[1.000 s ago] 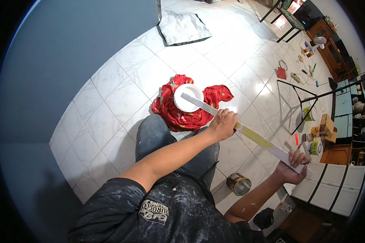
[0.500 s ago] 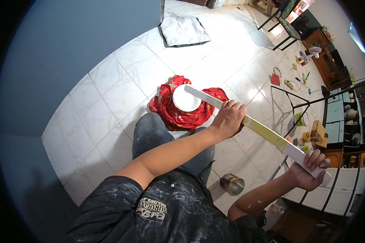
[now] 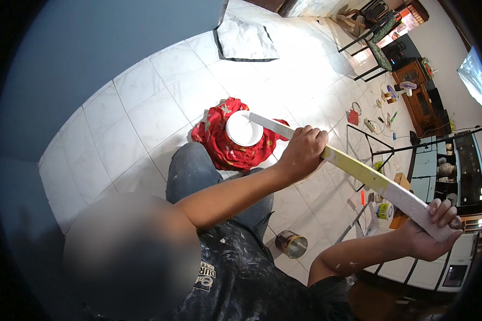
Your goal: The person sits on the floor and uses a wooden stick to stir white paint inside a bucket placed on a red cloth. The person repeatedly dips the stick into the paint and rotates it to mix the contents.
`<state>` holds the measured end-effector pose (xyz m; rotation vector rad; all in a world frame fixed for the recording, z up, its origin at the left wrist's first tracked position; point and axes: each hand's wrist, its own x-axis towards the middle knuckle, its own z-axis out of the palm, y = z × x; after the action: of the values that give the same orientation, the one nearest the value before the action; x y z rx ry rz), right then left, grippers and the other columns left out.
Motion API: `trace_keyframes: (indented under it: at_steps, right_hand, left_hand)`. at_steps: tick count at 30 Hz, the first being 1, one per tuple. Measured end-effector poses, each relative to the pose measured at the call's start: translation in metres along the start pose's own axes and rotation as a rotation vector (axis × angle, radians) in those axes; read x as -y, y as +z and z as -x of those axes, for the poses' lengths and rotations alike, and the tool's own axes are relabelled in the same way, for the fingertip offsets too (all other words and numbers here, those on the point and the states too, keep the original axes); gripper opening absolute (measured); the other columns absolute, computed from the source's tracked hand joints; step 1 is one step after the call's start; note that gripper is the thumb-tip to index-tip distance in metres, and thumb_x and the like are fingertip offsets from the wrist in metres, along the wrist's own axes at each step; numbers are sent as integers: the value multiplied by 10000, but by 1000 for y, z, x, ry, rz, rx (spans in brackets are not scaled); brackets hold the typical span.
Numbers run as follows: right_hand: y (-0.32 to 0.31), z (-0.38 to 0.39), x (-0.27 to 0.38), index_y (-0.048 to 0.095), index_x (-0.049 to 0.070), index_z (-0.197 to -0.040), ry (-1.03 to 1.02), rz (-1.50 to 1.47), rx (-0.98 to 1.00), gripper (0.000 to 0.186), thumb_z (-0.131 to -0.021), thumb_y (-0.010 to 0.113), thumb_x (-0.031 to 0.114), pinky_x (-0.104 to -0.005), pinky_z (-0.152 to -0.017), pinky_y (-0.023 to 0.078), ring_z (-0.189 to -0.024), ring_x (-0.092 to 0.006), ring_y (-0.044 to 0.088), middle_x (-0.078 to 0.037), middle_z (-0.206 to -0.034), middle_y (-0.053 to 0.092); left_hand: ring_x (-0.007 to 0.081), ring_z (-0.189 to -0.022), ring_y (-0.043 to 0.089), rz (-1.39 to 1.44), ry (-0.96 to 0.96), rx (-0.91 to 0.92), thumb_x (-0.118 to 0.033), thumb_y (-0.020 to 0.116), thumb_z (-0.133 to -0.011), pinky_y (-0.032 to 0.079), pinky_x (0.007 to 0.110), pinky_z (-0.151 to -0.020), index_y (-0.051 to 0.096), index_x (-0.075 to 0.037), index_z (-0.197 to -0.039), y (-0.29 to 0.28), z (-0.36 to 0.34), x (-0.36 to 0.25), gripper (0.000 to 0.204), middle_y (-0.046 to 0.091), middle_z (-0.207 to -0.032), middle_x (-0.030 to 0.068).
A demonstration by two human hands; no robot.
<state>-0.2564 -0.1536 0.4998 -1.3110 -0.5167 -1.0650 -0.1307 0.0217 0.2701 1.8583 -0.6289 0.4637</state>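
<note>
A long flat stick (image 3: 367, 177), yellow-green in its middle and whitish at both ends, slants across the view. My left hand (image 3: 305, 152) is wrapped round its middle, and my right hand (image 3: 434, 230) grips the whitish end at the right. The other end reaches over the rim of a white bucket (image 3: 245, 144); white material shows inside, but whether the tip touches it is hard to tell. Bunched around the bucket is a red patterned cloth (image 3: 213, 128) on the tiled floor, just beyond my knees.
An open metal can (image 3: 291, 244) lies near my right thigh. Farther off are a silvery sheet (image 3: 246, 40), a black metal stand (image 3: 372, 152), a chair (image 3: 377, 56), a small fan (image 3: 407, 86) and cabinets (image 3: 424, 166). A blue-grey wall (image 3: 107, 48) rises on the left.
My right hand has moved outward to the right with its end of the stick. The far end stays at the bucket, and my left hand keeps its hold. The whole view has turned slightly.
</note>
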Motion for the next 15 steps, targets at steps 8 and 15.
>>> trace_keyframes:
  at_steps: [8,15]
  right_hand:
    - [73,8,-44,515,80,-873,139,19,80,334,-1026,406,357,-317,-547,349,-580,-156,377,-31,-621,340]
    - [122,87,-137,451,67,-838,253,-20,374,255,-1003,491,256,-338,-497,415,-503,-157,415,-49,-560,402]
  left_hand:
    - [373,-833,598,19,-90,-129,-46,680,-760,449,486,-762,495,-34,-838,-4,8,66,201,579,-790,154]
    - [368,-773,601,59,-203,-124,-165,687,-814,470,468,-687,523,-31,-769,25,34,182,216,568,-772,160]
